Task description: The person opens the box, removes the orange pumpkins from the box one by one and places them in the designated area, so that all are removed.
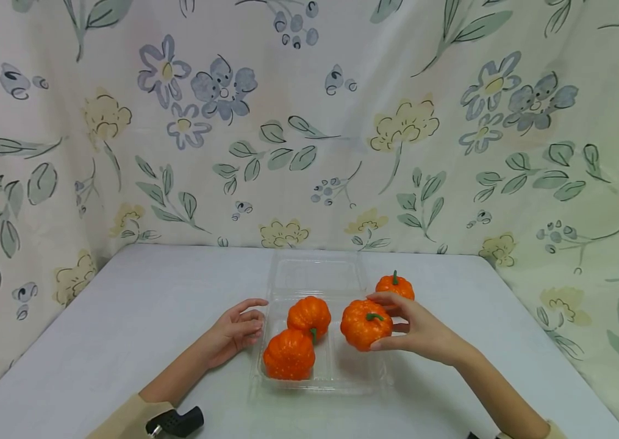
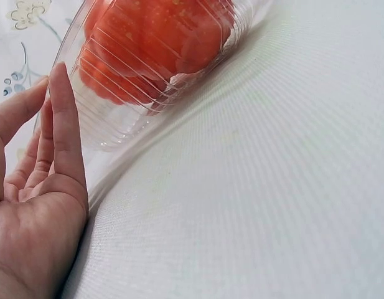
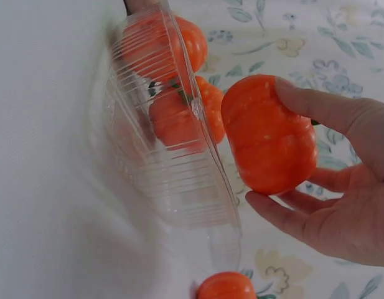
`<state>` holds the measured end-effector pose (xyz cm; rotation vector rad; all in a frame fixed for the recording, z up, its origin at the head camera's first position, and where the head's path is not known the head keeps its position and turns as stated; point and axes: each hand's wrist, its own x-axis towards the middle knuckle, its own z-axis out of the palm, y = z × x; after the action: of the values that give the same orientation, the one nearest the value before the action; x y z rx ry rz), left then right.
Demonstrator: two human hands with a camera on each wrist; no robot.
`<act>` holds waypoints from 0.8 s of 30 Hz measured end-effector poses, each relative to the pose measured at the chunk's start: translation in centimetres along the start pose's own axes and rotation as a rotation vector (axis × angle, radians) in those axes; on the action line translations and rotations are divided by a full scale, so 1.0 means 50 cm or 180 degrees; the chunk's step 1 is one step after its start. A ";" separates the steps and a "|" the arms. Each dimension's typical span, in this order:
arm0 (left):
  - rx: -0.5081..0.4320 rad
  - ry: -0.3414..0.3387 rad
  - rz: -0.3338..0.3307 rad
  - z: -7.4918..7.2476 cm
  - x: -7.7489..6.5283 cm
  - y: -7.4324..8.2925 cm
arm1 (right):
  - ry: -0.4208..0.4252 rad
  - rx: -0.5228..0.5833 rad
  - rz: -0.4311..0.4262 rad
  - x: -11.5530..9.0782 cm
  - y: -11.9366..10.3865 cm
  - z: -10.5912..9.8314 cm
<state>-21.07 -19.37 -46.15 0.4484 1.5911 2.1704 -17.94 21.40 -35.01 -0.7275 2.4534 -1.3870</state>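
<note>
A clear plastic box (image 1: 336, 383) with its lid folded back stands on the table. Two orange toy pumpkins fill its left half: one pumpkin (image 1: 289, 355) at the near side, another pumpkin (image 1: 309, 317) just behind it. My right hand (image 1: 416, 326) pinches a third pumpkin (image 1: 365, 325) between thumb and fingers, above the right half of the box; the right wrist view shows this held pumpkin (image 3: 269, 137) over the rim. My left hand (image 1: 238, 332) is at the box's left side, its fingertips right at the wall, as the left wrist view also shows the hand (image 2: 45, 180).
One more pumpkin (image 1: 395, 285) sits on the table behind my right hand, to the right of the box. The open lid (image 1: 317, 274) lies toward the back. A floral curtain (image 1: 309, 152) hangs behind the white table (image 1: 177, 286).
</note>
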 end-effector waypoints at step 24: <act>-0.0014 0.0022 -0.0029 0.003 -0.001 0.004 | 0.0201 0.0059 0.0032 -0.023 0.016 -0.027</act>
<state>-20.98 -19.34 -45.91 0.4317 1.5889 2.1705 -17.78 23.32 -35.02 -0.6763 2.4848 -1.4483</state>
